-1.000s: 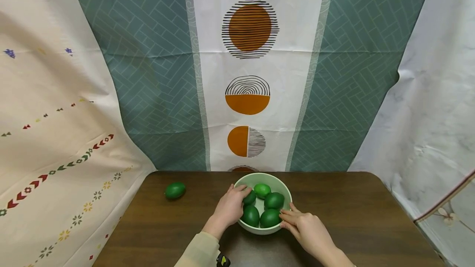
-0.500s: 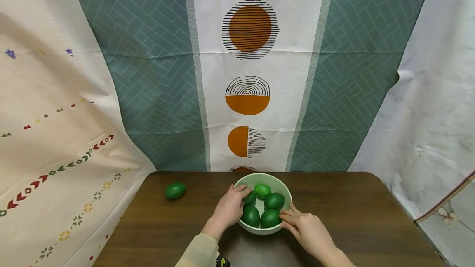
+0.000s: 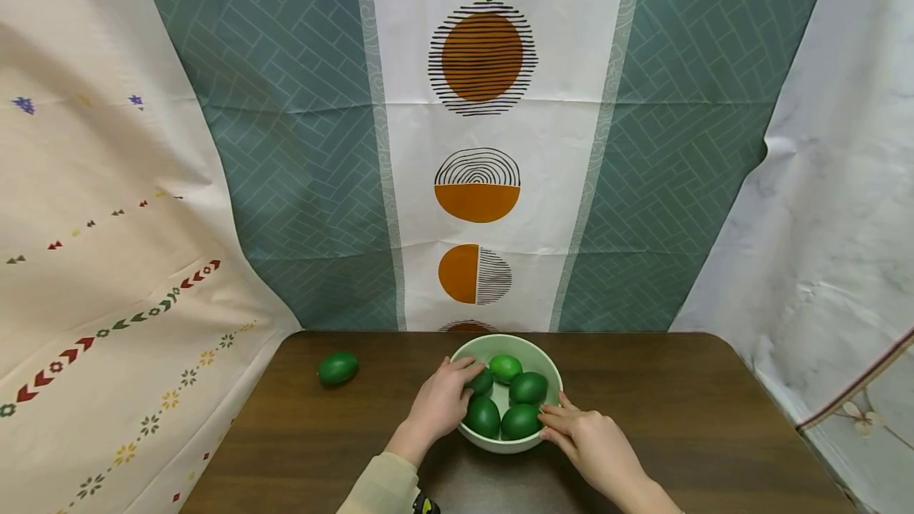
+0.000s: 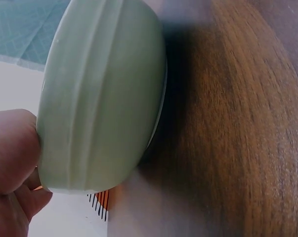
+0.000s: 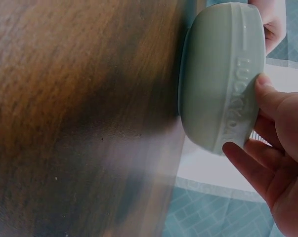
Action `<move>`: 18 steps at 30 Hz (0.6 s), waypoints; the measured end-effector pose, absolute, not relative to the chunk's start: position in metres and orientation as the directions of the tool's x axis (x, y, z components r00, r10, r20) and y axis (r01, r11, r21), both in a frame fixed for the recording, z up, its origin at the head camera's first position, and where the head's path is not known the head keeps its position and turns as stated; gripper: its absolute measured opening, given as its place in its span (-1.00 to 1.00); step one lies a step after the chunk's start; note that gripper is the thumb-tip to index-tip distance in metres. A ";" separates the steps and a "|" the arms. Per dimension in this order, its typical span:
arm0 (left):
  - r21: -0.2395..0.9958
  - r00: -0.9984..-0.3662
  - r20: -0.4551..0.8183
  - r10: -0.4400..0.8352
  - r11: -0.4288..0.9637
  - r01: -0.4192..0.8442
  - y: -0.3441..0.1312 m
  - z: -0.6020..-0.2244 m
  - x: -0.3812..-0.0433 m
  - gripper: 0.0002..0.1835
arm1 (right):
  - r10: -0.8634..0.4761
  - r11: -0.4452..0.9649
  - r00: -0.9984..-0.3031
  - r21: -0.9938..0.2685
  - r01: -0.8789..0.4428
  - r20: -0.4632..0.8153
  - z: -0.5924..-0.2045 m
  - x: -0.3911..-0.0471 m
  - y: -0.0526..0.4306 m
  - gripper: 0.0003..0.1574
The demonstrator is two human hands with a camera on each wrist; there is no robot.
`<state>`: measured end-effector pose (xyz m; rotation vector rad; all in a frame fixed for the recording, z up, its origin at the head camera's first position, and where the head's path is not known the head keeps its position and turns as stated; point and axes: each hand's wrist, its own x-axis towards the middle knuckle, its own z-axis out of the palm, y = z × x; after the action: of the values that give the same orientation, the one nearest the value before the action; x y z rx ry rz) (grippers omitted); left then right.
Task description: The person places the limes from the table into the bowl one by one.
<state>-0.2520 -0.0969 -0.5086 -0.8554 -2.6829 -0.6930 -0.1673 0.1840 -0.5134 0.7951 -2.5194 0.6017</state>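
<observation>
A pale green bowl stands near the middle of the table, holding several dark green fruits and one brighter green lime at the back. My left hand grips its left rim, fingers reaching over the edge beside a fruit. On the opposite side, my right hand grips the rim with its fingertips over the edge. In the right wrist view, raised lettering shows on the bowl's wall, with thumb and fingers at the rim. The left wrist view shows the ribbed outer wall and its base at the tabletop.
A single green lime lies on the dark wooden table at the back left. Patterned cloth hangs behind the table's back edge, and more cloth drapes along the left. A pale cloth borders the right side.
</observation>
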 end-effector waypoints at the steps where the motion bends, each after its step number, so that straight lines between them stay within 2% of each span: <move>1: 0.368 -0.799 0.362 0.480 0.714 0.596 -0.097 -0.509 -0.252 -0.53 | -0.427 0.741 -0.745 -0.273 -0.613 0.512 -0.513 -0.167 0.184 -0.63; 9: 0.389 -0.796 0.394 0.460 0.701 0.598 -0.100 -0.508 -0.249 -0.56 | -0.426 0.746 -0.745 -0.266 -0.610 0.513 -0.514 -0.167 0.184 -0.63; 18: 0.435 -0.822 0.366 0.435 0.701 0.565 -0.103 -0.507 -0.247 -0.56 | -0.427 0.743 -0.747 -0.272 -0.611 0.510 -0.512 -0.167 0.184 -0.63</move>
<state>-0.2473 -0.1028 -0.5067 -0.7997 -2.6751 -0.7991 -0.1665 0.1838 -0.5124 0.7931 -2.5242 0.6015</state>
